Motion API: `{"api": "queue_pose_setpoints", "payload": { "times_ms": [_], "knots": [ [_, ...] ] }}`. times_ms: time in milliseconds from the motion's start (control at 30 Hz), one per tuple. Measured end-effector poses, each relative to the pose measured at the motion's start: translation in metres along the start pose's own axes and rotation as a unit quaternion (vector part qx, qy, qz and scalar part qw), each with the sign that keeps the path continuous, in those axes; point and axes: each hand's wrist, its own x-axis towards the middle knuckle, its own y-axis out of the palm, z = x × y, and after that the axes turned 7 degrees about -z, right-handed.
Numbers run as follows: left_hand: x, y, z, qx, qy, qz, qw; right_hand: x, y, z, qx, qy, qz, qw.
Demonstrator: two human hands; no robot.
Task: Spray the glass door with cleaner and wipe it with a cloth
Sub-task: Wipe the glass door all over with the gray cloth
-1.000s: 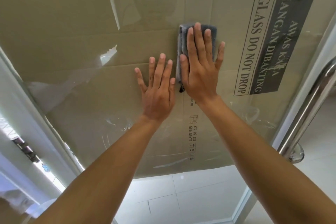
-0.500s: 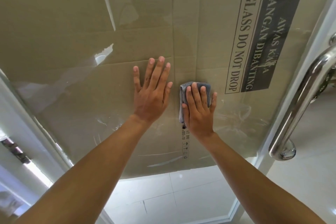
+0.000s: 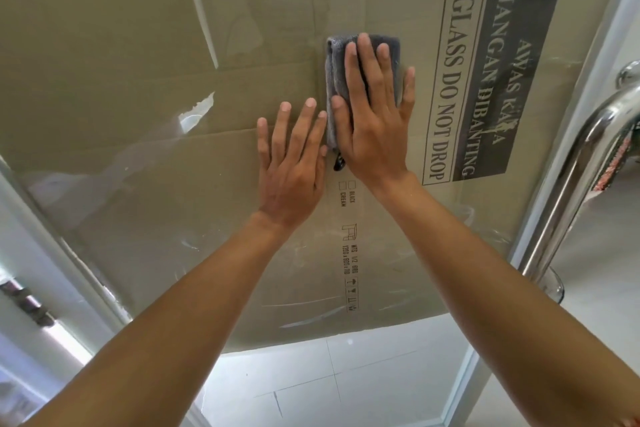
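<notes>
The glass door (image 3: 145, 184) fills the view, with brown cardboard behind it. My right hand (image 3: 374, 121) lies flat with straight fingers on a folded grey cloth (image 3: 337, 62) and presses it against the glass, near the middle. My left hand (image 3: 292, 163) rests flat on the bare glass just left of and below the cloth, fingers spread and straight. No spray bottle is in view.
A cardboard sheet behind the glass carries a "GLASS DO NOT DROP" label (image 3: 485, 80). A chrome door handle (image 3: 575, 177) stands at the right edge. The white door frame (image 3: 52, 246) runs down the left. White floor tiles (image 3: 329, 378) show below the cardboard.
My right hand has slid the cloth back up the glass after a downward stroke half a second ago. My left hand has stayed flat in about the same place.
</notes>
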Motion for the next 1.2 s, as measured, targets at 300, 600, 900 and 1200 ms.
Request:
{"api": "queue_pose_setpoints", "payload": {
  "times_ms": [300, 600, 900, 1200],
  "knots": [
    [-0.011, 0.008, -0.003, -0.032, 0.065, 0.023, 0.997, -0.078, -0.006, -0.02, -0.01, 0.031, 0.023, 0.999],
    [-0.017, 0.01, -0.018, 0.0, 0.058, 0.052, 0.997, -0.173, -0.027, -0.039, -0.024, 0.018, 0.083, 0.996],
    [-0.013, 0.006, -0.022, -0.005, 0.051, 0.061, 0.997, -0.096, -0.019, -0.025, -0.03, 0.014, 0.068, 0.997],
    [-0.012, 0.011, -0.028, -0.014, 0.026, 0.036, 0.999, -0.012, -0.01, -0.033, -0.032, 0.005, 0.018, 0.999]
  ]
}}
